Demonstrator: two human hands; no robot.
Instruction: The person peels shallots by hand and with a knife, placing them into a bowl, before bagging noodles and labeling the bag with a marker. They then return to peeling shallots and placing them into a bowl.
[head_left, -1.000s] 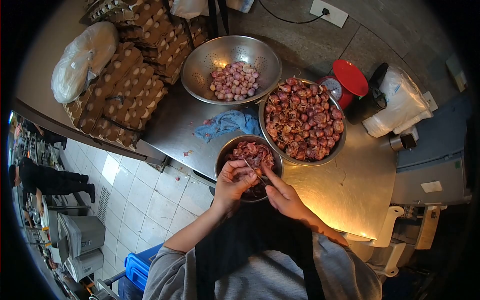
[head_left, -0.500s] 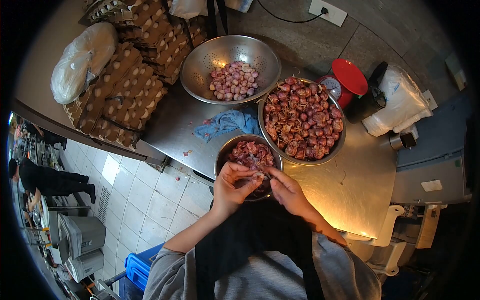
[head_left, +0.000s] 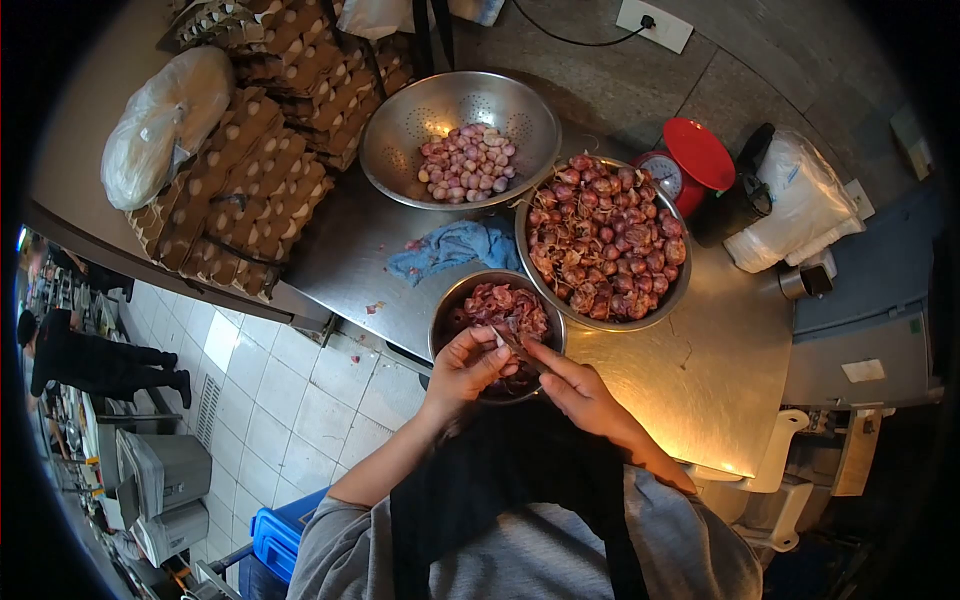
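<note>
Over a steel bowl of shallot skins (head_left: 505, 304), my left hand (head_left: 464, 370) pinches a small pale shallot (head_left: 498, 339) at its fingertips, mostly hidden by the fingers. My right hand (head_left: 580, 391) is closed on a small knife (head_left: 521, 353), whose narrow blade points toward the shallot. Right behind the hands stands a large steel bowl heaped with unpeeled red shallots (head_left: 612, 240). Farther back, a steel colander (head_left: 392, 135) holds peeled pinkish shallots (head_left: 468, 163).
A blue cloth (head_left: 450, 250) lies on the steel table (head_left: 650, 385). Behind are a red scale (head_left: 697, 155) and a plastic-wrapped pack (head_left: 800, 195). Egg trays (head_left: 235, 190) are stacked at left. A person in dark clothes (head_left: 100, 357) stands across the tiled floor.
The knife now shows clearly between my hands, with my right fingers stretched along it. My left fingers have turned around the shallot. The person at far left has shifted slightly.
</note>
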